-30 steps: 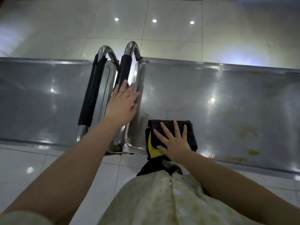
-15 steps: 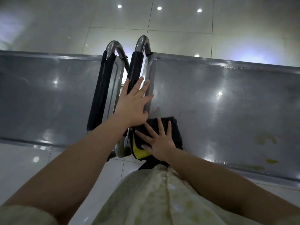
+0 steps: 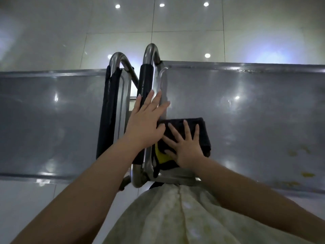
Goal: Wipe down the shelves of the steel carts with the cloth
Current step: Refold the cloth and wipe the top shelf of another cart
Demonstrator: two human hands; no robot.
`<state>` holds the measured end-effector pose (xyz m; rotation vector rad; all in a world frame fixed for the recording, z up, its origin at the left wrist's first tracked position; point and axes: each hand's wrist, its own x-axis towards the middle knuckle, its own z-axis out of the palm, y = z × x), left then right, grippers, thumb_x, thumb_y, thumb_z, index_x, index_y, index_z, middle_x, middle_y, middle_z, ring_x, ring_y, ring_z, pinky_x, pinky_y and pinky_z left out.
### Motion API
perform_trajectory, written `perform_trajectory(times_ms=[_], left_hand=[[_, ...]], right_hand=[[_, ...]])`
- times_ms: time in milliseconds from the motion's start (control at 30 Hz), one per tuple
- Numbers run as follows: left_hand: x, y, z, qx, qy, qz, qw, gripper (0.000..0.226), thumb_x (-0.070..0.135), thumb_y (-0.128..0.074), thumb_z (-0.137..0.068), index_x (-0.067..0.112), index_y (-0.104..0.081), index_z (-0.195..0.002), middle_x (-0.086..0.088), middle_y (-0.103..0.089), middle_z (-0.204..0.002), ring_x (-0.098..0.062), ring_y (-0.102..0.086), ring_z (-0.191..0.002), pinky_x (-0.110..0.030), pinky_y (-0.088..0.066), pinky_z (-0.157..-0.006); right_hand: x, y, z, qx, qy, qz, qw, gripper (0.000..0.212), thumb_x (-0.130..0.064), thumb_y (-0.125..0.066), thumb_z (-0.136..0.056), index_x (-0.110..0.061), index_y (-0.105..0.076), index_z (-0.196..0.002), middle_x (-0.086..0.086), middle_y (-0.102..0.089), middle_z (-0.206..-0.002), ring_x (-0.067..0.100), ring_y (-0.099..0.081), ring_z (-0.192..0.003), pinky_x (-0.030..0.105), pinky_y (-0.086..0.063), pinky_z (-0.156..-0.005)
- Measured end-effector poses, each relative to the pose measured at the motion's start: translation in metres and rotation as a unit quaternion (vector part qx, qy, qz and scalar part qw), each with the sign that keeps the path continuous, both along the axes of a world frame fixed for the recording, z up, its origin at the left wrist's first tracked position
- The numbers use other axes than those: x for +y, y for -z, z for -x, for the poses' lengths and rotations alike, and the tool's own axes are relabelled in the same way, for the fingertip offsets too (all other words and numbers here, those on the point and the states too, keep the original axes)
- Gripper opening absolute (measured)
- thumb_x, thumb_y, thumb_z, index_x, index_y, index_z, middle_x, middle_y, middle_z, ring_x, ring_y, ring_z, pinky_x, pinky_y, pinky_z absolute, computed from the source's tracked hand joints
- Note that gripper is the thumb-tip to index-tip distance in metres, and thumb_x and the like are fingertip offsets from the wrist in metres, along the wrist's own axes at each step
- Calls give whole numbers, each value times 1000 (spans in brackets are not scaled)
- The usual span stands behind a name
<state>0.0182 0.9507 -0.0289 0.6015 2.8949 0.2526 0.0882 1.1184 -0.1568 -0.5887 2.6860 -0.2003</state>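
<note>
Two steel carts stand side by side, their handles meeting in the middle. A folded dark cloth (image 3: 202,131) with a yellow patch lies on the right cart's top shelf (image 3: 255,111), in its near left corner. My right hand (image 3: 184,147) presses flat on the cloth, fingers spread. My left hand (image 3: 146,120) rests flat, fingers apart, on the right cart's black-padded handle (image 3: 145,81), its thumb side touching the cloth. The left cart's shelf (image 3: 49,120) lies bare to the left.
The left cart's handle (image 3: 109,110) has the same black padding. Yellowish stains (image 3: 299,152) mark the right shelf near its front right. Glossy white floor tiles (image 3: 175,29) reflect ceiling lights beyond the carts. My pale patterned clothing (image 3: 175,217) fills the bottom centre.
My right hand slid the cloth left into the shelf corner, then a little away from me. My left hand stayed on the padded handle. The view shifted closer over the handles.
</note>
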Motion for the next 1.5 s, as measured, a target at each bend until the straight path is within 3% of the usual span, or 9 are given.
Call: perform_trajectory(times_ms=[200,400,600,733,900,1167,1267,1400,1500], left_hand=[[-1,-6,73,20,-13,-24,999,64,21,-51,-90,20,-32,-150,-4,-11,-162,-23,1,-149,-30,13,-116],[8,3,93,48,-62,-44,996,59,17,-45,-93,20,-32,-150,-5,-13,-162,-24,6,-149,-37,4,-120],[10,7,95,62,-70,-23,995,61,20,-44,-93,21,-26,-152,-5,-6,-162,-24,8,-149,-39,6,-120],[12,9,98,74,-72,-6,995,57,21,-47,-91,17,-37,-147,-6,-11,-162,-26,2,-149,-42,2,-121],[15,8,99,71,-78,17,994,57,23,-48,-90,20,-39,-146,-7,-12,-161,-26,1,-149,-42,2,-121],[19,-2,93,69,-74,-1,995,41,15,-51,-89,19,-59,-129,-7,-26,-158,-27,-6,-149,-37,10,-120],[23,-3,76,67,-66,-19,995,39,11,-51,-88,15,-62,-125,-8,-38,-152,-25,-19,-147,-31,11,-118],[53,19,35,11,-26,-48,998,46,14,-50,-87,17,-56,-133,-7,-44,-148,-26,-29,-143,-39,0,-120],[74,57,14,-82,-68,-22,994,58,14,-39,-94,17,-29,-150,-6,-24,-159,-24,-13,-148,-36,4,-118]], right_hand=[[3,-8,-62,4,-89,8,996,63,-70,-24,-91,-49,-17,-150,-4,-24,-160,50,-17,-141,76,-1,-101],[27,-7,2,-4,-136,14,991,64,-75,-19,-92,-51,-9,-151,-11,-11,-161,48,-10,-144,73,13,-105],[42,1,181,27,43,-17,999,66,-83,-1,-82,-61,20,-140,-16,11,-161,41,12,-146,69,27,-99],[39,-1,253,-17,130,-36,991,69,-84,-1,-78,-60,16,-141,-15,20,-160,41,25,-143,66,34,-90],[39,1,161,2,52,-34,998,67,-79,-1,-86,-54,18,-145,-8,14,-162,45,16,-144,70,23,-102],[85,-2,-18,-1,-279,30,960,65,-73,-23,-91,-48,-17,-151,-8,-22,-160,45,-6,-145,72,7,-107],[96,-2,57,49,-192,33,980,63,-71,-23,-91,-51,-16,-150,-9,-23,-160,49,-21,-141,77,1,-105],[122,4,188,36,68,-12,997,64,-80,-2,-83,-61,20,-139,-15,13,-161,44,9,-146,74,12,-105],[124,3,223,-3,178,-41,983,66,-83,3,-78,-61,21,-138,-16,16,-161,42,16,-145,70,20,-102]])
